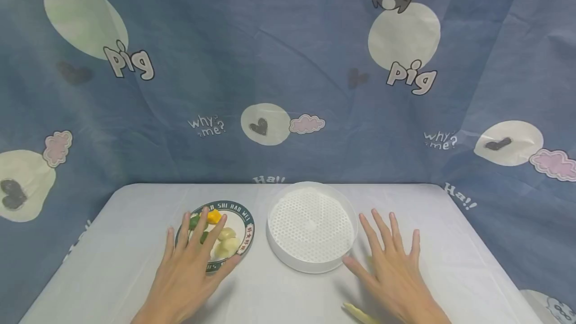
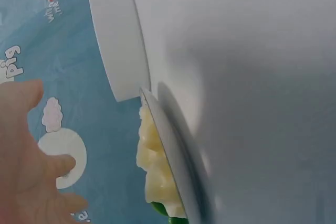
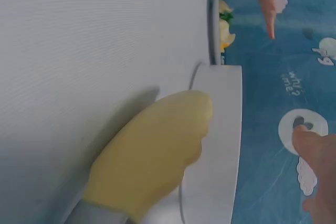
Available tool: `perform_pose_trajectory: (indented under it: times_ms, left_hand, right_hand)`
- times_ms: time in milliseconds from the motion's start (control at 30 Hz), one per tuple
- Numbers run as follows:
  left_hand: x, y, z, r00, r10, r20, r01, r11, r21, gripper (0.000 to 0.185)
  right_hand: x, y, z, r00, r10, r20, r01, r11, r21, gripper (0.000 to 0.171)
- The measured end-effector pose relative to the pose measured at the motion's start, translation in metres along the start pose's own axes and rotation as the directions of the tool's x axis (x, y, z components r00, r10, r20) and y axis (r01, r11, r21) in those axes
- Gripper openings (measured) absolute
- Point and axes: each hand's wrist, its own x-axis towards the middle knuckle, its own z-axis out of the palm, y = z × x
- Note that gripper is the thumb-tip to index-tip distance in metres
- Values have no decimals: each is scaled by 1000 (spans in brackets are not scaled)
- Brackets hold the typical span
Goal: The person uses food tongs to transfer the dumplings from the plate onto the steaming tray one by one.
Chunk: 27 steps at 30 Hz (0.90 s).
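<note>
Near the desk's front edge, left of centre, the left hand lay flat with its fingers straight and spread, its grip open and holding nothing; the fingertips reached over the near rim of a small plate. On that plate sat pale yellowish-white food pieces, an orange piece and some green bits. From the left wrist view the plate showed edge-on with the pale food heaped on it, just beside the white wall of a round tray.

Right of centre, the right hand rested palm down on the desk, fingers straight and splayed, grip likewise open and empty, its thumb close to the near wall of the round white perforated tray. A pale yellow object lay at the front edge by the right wrist; the right wrist view showed it close up against the tray's wall. A blue cartoon-printed cloth hung behind the desk's far edge
</note>
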Motion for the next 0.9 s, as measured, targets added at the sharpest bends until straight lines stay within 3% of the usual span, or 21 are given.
perform_pose_trajectory:
  times_ms: [133,267,367,500,700,900]
  left_hand:
    - [-2,1,0,998,-50,30,52,997,-53,86]
    - [-5,-1,1,998,-66,-18,63,993,-99,75]
    - [-6,-2,1,996,-64,-56,58,992,-110,68]
    - [-8,-6,1,994,-89,-57,80,986,-144,64]
    - [-10,-15,-1,989,-148,19,148,960,-236,62]
    - [-10,-24,0,965,-232,126,258,926,-277,69]
  right_hand:
    - [-4,5,-1,999,-29,-23,29,1000,5,91]
    - [-9,9,-4,999,-32,-25,33,999,30,88]
    - [-13,12,-5,1000,-11,12,11,999,36,87]
    - [-19,15,-5,998,18,67,-18,1000,10,87]
    - [-29,27,-2,995,33,90,-27,997,-72,85]
    - [-40,37,0,988,91,126,-76,990,-121,86]
